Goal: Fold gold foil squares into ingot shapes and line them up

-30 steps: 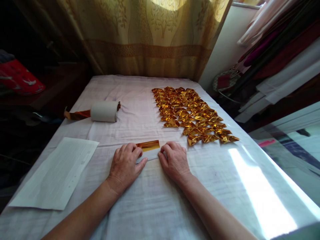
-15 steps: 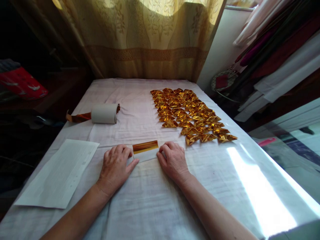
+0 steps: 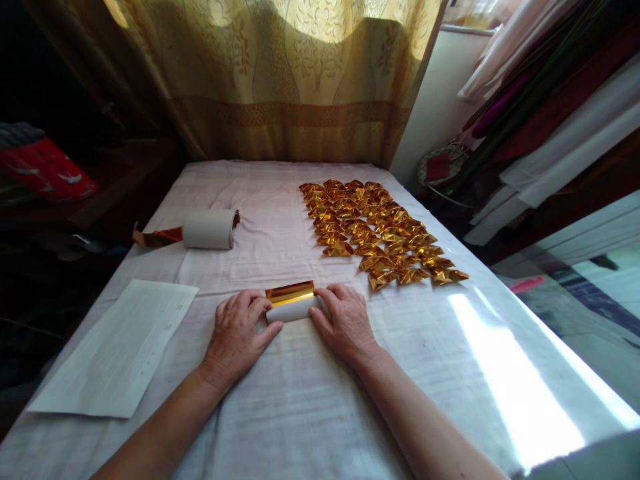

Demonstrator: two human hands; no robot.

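A small sheet of gold foil paper (image 3: pixel 290 300), gold on one face and white on the other, lies on the cloth-covered table (image 3: pixel 300 400). Its near edge is curled up into a white roll. My left hand (image 3: pixel 235 337) pinches the left end of that roll. My right hand (image 3: pixel 345 320) holds the right end with fingers curled over it. Beyond my right hand, many folded gold paper pieces (image 3: pixel 375 230) lie in rows.
A white roll of foil paper (image 3: pixel 207 229) with a loose gold tail lies at the back left. A white sheet of paper (image 3: pixel 120 347) rests at the left front. A curtain hangs behind the table. Stacked fabric fills the right side. Glare brightens the right front.
The flat foil sheet's near white edge has been rolled up toward the gold strip. Both hands moved in closer to its ends.
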